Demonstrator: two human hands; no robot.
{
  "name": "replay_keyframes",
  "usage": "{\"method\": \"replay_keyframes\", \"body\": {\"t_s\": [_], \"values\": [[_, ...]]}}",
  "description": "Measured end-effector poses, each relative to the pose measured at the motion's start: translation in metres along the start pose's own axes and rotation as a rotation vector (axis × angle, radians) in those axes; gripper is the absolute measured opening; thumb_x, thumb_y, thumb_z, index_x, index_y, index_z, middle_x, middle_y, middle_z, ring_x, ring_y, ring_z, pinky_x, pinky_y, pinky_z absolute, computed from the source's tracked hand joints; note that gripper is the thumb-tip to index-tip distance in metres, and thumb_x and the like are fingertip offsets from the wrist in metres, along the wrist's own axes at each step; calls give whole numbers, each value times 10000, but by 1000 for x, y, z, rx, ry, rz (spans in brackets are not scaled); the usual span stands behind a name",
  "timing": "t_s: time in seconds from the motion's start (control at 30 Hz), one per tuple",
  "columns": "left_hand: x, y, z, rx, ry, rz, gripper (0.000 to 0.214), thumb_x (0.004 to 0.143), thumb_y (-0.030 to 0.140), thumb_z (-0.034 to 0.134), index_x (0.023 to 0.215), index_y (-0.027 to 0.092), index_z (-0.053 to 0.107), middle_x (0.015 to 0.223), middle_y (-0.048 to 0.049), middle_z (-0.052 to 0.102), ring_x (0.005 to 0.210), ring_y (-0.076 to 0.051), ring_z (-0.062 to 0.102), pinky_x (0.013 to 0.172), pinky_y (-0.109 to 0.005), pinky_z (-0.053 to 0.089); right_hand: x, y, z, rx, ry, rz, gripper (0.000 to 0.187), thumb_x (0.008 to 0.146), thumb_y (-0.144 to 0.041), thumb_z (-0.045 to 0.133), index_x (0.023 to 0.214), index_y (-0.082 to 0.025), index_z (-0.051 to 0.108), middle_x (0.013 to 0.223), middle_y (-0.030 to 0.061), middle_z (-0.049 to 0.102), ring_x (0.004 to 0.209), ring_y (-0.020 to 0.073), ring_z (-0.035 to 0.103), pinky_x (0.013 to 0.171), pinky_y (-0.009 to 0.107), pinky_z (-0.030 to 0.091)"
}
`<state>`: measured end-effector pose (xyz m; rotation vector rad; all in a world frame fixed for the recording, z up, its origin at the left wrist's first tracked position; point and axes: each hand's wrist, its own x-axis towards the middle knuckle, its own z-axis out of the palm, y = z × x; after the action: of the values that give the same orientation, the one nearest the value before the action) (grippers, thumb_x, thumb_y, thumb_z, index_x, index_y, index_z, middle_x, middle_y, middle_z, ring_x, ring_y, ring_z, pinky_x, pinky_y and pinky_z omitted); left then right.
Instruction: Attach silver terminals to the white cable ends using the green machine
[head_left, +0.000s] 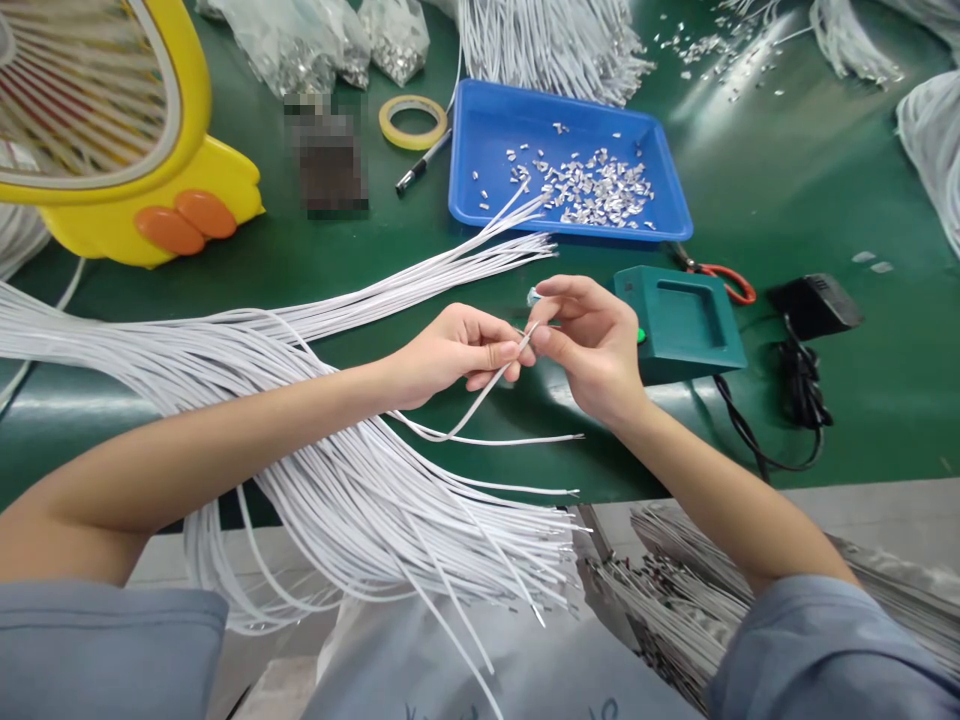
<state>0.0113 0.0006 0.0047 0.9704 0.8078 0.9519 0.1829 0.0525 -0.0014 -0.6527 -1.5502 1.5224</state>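
Note:
My left hand (pixel 457 350) pinches the end of one white cord (pixel 480 400), which loops down below my wrists. My right hand (pixel 589 340) meets it fingertip to fingertip, pinched on the cord's tip and a small metal clip (pixel 533 296). Both hands hover over the green mat, just left of a teal box-shaped device (pixel 686 320). A large bundle of white cords (pixel 225 350) fans from the left edge under my left forearm. Behind the hands a blue tray (pixel 480 150) holds several small metal clips (pixel 600 190).
A yellow duck-shaped fan (pixel 112 120) stands at the back left. Tape roll (pixel 412 122), pen (pixel 421 163) and bags of clips (pixel 330 45) lie behind. Red-handled scissors (pixel 720 275), a black adapter (pixel 814 305) and its cable sit right. More cord bundles (pixel 555 45) lie at the back.

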Motion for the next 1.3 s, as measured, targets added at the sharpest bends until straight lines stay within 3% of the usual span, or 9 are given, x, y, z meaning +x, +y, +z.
{"method": "replay_keyframes", "body": {"t_s": [0.27, 0.47, 0.77, 0.93, 1.07, 1.17, 1.3], "values": [[2, 0, -2, -31, -1, -25, 311, 744, 392, 782, 767, 88, 716, 618, -22, 634, 399, -12, 406, 382, -167, 258, -1, -1, 0, 6, -7, -7, 346, 735, -293, 772, 1053, -236, 647, 790, -8, 643, 660, 133, 633, 564, 271, 553], [2, 0, 0, 52, 32, -2, 331, 731, 415, 787, 763, 94, 712, 643, -37, 666, 424, -26, 459, 414, -167, 341, 0, -1, 1, 11, 28, 7, 340, 687, -284, 828, 970, -224, 648, 703, -33, 626, 583, 111, 614, 548, 254, 548], [1, -2, 3, 93, 35, 33, 339, 738, 427, 776, 725, 98, 695, 674, -51, 683, 478, -51, 515, 482, -185, 420, 0, -5, 7, 283, -78, 231, 363, 671, -281, 807, 907, -226, 537, 692, -60, 548, 540, 100, 534, 475, 245, 504], [2, -3, 1, 5, 24, 19, 312, 747, 409, 776, 769, 105, 710, 639, -27, 639, 475, -37, 461, 457, -168, 367, 0, -5, 1, 84, -51, 49, 194, 714, -221, 702, 807, -224, 532, 735, -27, 539, 626, 116, 538, 601, 276, 509], [1, -2, -1, -41, 14, 4, 296, 760, 395, 771, 767, 107, 705, 638, -14, 611, 456, -20, 411, 432, -161, 308, -3, -3, 0, -57, 60, -86, 157, 753, -222, 636, 901, -250, 590, 888, 12, 600, 877, 183, 619, 712, 320, 539], [1, 0, 0, -63, 3, -7, 288, 767, 385, 768, 755, 106, 696, 630, -4, 593, 450, -14, 396, 428, -161, 284, -4, -3, 3, -147, 117, -132, 166, 787, -279, 618, 951, -272, 600, 1011, 29, 630, 1043, 228, 624, 754, 350, 561], [1, 2, 1, -67, 18, -10, 309, 752, 399, 778, 747, 106, 682, 621, 2, 577, 446, -15, 383, 422, -166, 274, -5, -4, 5, -208, 126, -156, 166, 809, -295, 600, 971, -273, 624, 1036, 33, 650, 1063, 238, 639, 771, 363, 582]]}}
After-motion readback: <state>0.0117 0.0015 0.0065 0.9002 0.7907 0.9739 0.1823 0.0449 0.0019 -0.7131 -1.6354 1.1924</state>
